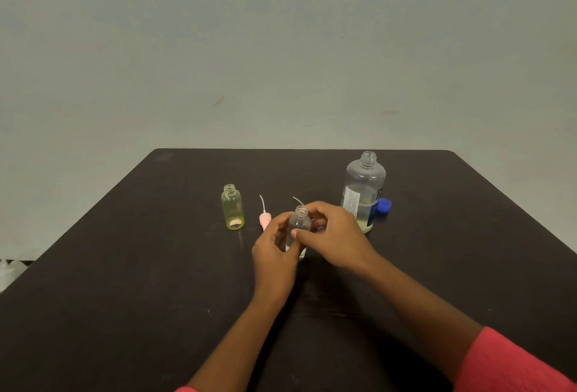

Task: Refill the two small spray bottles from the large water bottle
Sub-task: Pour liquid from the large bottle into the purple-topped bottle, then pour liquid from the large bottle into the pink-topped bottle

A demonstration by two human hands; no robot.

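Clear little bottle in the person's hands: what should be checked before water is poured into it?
1. Neck of the clear small bottle open, no spray head on it: ok.
2. The clear small bottle upright, with the left hand and right hand both gripping it: ok.
3. The large water bottle uncapped, its blue cap lying beside it: ok.
4. Water left in the large water bottle: ok, partly full.
5. A hand free to lift the large water bottle: not ok.
6. How full the clear small bottle already is: cannot tell.
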